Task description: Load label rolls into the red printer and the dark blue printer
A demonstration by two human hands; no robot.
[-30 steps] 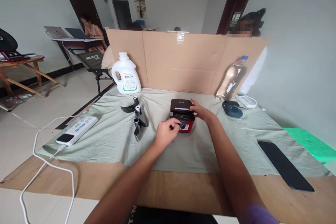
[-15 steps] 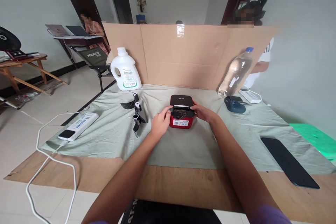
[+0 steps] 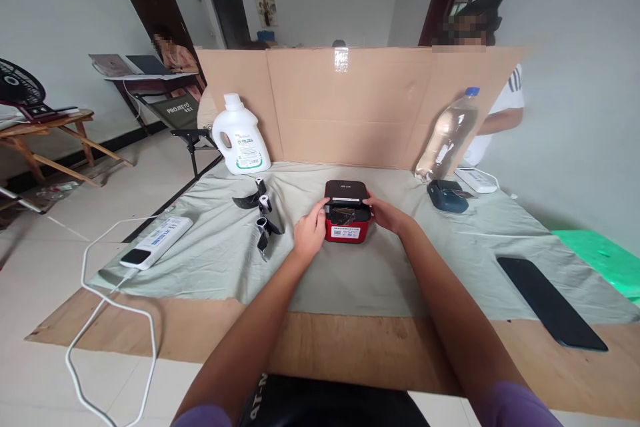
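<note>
1. Chair (image 3: 177, 109): back lettered "PROJEEYO".
2. Jug (image 3: 243, 140): label printed in green, too small to read.
3. Left hand (image 3: 310, 232): fingers partly curled, tips touching the left side of the box (image 3: 346, 221); whether closed on it, cannot be told.
4. Box: on the cloth (image 3: 350, 283), between both hands; white front label, illegible.
5. Right hand (image 3: 389, 215): partly curled, touching the right side; closure likewise unclear.

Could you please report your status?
Left hand, right hand: touching opposite sides of red-black boxy device. Device rests on pale green cloth. Three small black-white rolls lie left, apart.
</note>
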